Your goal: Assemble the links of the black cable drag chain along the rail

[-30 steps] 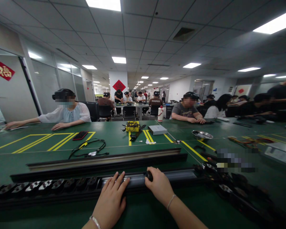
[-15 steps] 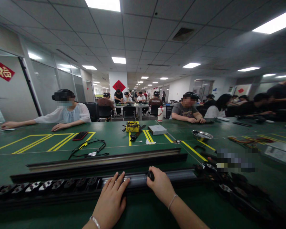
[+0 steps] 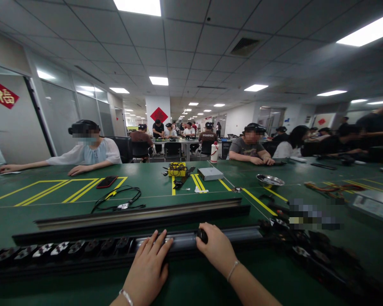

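A long black power track (image 3: pixel 245 233) with a grey inner channel lies across the table before me. Several black socket modules (image 3: pixel 76 247), some with shiny faces, sit in a row in its left part. My left hand (image 3: pixel 148 261) rests on the track just right of that row, fingers stretched and slightly apart, gripping nothing. My right hand (image 3: pixel 217 247) closes its thumb and fingers round a small black socket module (image 3: pixel 203 236) at the channel. The fingers hide part of that module, so how it sits in the channel is unclear.
Behind the track lies another long rail (image 3: pixel 140 212). A black cable (image 3: pixel 137 197), a phone (image 3: pixel 107 182), a yellow box (image 3: pixel 177 171), a grey box (image 3: pixel 210 173) and a metal bowl (image 3: pixel 270 180) stand farther back. Loose black modules (image 3: pixel 319 255) pile up at right. Co-workers sit opposite.
Both hands keep practically the same place on the track, and the right hand still grips the black module. The whole view has shifted very slightly.
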Tool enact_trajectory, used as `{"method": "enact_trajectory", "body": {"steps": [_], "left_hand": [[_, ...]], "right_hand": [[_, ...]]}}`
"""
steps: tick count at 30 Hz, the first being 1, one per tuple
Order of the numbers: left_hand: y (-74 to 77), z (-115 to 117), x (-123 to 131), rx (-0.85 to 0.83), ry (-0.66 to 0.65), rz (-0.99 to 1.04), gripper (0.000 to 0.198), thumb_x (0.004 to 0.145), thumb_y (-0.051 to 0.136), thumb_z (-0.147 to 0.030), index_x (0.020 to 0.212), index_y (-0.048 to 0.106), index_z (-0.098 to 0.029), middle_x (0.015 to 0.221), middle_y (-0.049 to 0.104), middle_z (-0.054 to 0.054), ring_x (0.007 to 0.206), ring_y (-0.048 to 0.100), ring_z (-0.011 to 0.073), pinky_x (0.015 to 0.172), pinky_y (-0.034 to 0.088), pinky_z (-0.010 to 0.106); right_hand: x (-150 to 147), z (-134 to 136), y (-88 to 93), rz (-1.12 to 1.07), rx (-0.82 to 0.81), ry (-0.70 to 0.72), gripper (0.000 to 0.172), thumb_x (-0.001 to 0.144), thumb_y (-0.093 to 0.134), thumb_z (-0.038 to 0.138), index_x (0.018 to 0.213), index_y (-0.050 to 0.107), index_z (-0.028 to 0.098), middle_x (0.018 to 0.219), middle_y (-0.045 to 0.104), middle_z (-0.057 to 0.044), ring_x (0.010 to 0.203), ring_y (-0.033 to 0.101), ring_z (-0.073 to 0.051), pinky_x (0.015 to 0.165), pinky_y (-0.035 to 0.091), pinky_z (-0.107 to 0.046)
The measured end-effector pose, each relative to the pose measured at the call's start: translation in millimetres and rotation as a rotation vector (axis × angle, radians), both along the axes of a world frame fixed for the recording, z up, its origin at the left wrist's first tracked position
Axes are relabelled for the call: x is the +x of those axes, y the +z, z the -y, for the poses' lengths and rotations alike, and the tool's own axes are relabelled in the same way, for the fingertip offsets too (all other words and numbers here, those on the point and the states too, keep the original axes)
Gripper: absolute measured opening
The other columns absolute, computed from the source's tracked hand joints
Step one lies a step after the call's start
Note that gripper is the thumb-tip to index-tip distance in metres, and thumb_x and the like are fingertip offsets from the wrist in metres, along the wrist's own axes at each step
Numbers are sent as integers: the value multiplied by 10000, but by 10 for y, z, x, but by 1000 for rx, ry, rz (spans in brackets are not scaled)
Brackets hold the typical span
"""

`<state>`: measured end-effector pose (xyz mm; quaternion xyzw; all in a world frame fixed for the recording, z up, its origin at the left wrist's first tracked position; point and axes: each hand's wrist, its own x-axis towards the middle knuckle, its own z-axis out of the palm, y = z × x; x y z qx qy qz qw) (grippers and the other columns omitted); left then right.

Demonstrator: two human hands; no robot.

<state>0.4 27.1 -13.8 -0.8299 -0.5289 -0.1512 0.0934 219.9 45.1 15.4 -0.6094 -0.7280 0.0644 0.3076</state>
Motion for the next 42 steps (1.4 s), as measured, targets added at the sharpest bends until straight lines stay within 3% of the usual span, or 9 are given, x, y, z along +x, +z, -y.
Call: {"method": "enact_trajectory", "body": {"steps": [4, 26, 32, 42], "left_hand": [[-19, -8, -10, 13, -4, -2, 610, 704, 446, -131, 1275, 381, -338, 1390, 363, -23, 1278, 299, 231, 1026, 297, 448], [-60, -22, -19, 34, -10, 5, 621, 693, 461, -119, 1271, 388, -335, 1387, 368, -20, 1280, 296, 232, 1023, 299, 450], [-78, -35, -28, 27, -15, 17, 626, 693, 462, -123, 1273, 379, -344, 1393, 357, -25, 1283, 291, 229, 1028, 291, 447], [-40, -24, -17, 20, -15, 27, 625, 686, 460, -120, 1266, 393, -342, 1391, 360, -21, 1278, 301, 233, 1019, 305, 450]], "right_hand": [[4, 2, -31, 11, 8, -29, 185, 725, 497, 263, 874, 594, 211, 975, 622, -42, 980, 533, -187, 928, 314, -296], [7, -26, -4, 4, -44, -27, 189, 715, 490, 245, 867, 599, 219, 943, 633, -27, 920, 554, -172, 860, 360, -271], [20, -4, -10, 42, -8, -44, 222, 726, 486, 274, 902, 601, 205, 1000, 626, -55, 1031, 515, -212, 972, 277, -348], [27, -28, -22, 41, -20, -31, 198, 729, 482, 272, 882, 591, 208, 1030, 617, -50, 1009, 527, -197, 944, 303, -324]]}}
